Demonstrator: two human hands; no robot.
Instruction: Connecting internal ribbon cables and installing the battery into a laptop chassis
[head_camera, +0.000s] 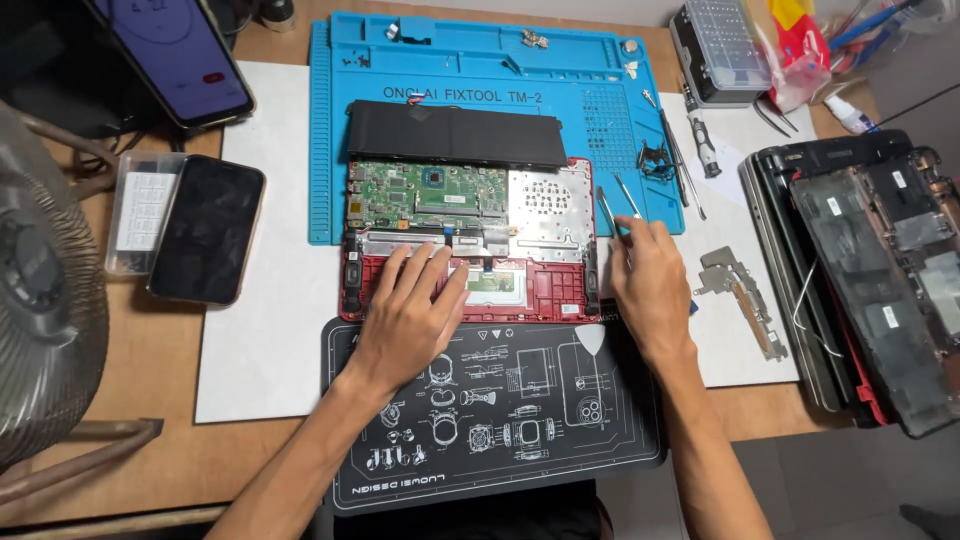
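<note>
Head view. The opened red laptop base (470, 240) lies at the centre of the frame, its upper edge overlapping the blue repair mat (480, 70) and its lower edge meeting the black printed mat (500, 400). A green circuit board (430, 192) fills the upper left of the chassis; a black battery pack (455, 133) lies just above it on the blue mat.

My left hand (410, 310) rests flat on the lower left part of the laptop base, fingers spread and extended toward the silver strip (420, 242) below the board; the hand is open and grasps nothing, its palm pressing on the red shell.

My right hand (650, 285) sits just beyond the right edge of the laptop base, at centre right of the frame. Its fingertips (640, 232) close on the lower end of the metal tweezers (608, 212), which lie tilted beside the chassis, tips pointing toward the upper left; whether they are lifted off the surface cannot be told.

Upper left: a lit phone (175, 55). Left of centre: a dark phone (208, 230) lying face up. Right edge: a second dismantled laptop (870, 270). Between it and my right hand: a grey metal hinge bracket (740, 295) on the white sheet (260, 330).
</note>
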